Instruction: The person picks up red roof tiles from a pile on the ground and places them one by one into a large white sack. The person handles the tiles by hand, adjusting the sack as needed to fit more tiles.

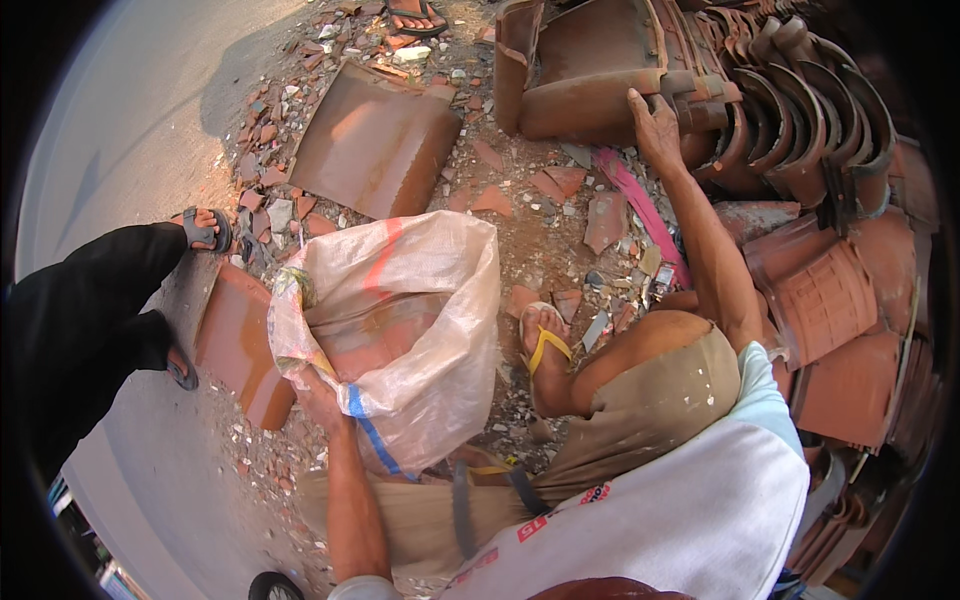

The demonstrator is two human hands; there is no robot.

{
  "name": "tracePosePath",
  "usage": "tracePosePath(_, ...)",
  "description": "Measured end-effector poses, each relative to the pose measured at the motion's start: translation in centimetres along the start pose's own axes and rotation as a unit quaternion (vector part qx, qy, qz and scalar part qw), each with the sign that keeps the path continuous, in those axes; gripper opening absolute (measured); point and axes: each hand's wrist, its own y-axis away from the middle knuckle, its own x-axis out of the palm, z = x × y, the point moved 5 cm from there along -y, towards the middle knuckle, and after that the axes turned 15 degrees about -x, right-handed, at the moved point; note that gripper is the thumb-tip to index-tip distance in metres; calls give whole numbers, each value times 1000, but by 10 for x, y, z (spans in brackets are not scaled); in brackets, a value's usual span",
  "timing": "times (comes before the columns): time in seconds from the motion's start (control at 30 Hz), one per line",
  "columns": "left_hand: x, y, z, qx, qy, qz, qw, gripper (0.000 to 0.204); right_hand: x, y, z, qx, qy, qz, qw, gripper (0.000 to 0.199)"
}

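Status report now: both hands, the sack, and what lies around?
Left hand grips rim of white woven plastic sack, mouth open. Right hand rests on stacked reddish clay roof tiles. Broken tile shards litter ground between.

Outdoor tile yard: stacked clay roof tiles (800,150), rubble (560,200)

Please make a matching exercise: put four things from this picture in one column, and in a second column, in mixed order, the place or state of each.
1. translucent woven plastic sack
2. left hand
3. right hand
4. flat terracotta roof tile

a. rests on the stacked curved clay tiles
b. lies alone on the rubble
c. grips the sack's rim
d. stands open, tile pieces inside

Pairs: 1-d, 2-c, 3-a, 4-b
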Motion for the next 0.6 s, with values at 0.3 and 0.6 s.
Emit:
tracePosePath(0.3,-7,8,-10,-83,101,-29,991,64,0,-6,14,40,-41,20,998,69)
tracePosePath(0.6,-5,-11,17,-105,83,-15,991,67,19,-29,-23,159,-170,27,972,77)
